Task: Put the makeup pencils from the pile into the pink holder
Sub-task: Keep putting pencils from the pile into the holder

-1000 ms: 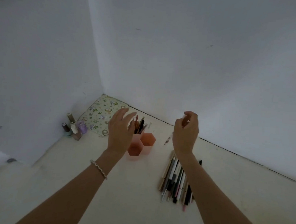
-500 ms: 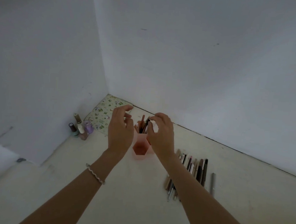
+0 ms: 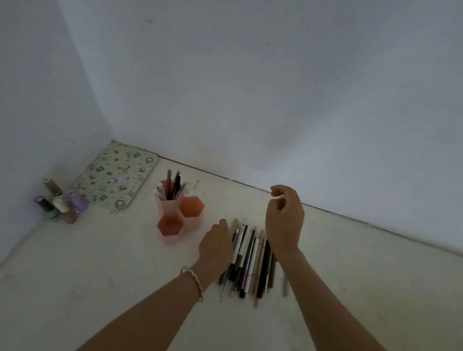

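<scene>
The left hand reaches forward and down, knuckles up, its fingers curled onto the left edge of the pile of makeup pencils on the counter; whether they grip a pencil cannot be told. The right hand hovers above the pile's far end, wrist bent, fingers loosely curled and holding nothing visible. The pink holder stands just left of the pile, pencils upright in its rear compartment.
</scene>
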Demonstrator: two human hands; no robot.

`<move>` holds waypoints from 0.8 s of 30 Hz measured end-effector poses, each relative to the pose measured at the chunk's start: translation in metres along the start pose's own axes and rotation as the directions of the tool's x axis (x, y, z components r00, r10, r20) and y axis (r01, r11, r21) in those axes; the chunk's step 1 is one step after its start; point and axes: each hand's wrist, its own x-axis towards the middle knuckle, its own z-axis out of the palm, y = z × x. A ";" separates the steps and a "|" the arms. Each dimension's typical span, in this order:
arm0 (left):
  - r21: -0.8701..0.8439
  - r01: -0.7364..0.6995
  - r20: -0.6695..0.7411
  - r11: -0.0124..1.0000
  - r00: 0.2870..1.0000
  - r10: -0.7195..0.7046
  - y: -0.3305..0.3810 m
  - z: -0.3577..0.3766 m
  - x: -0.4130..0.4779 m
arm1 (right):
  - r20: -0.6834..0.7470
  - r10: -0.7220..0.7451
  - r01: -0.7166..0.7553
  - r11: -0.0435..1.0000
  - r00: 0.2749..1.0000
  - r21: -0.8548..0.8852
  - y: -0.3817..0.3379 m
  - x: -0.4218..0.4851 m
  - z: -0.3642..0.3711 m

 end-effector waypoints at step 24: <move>-0.398 -0.306 -0.446 0.865 0.889 0.109 0.008 -0.088 0.010 | 0.526 0.132 0.212 0.813 0.840 -0.542 0.035 -0.011 0.075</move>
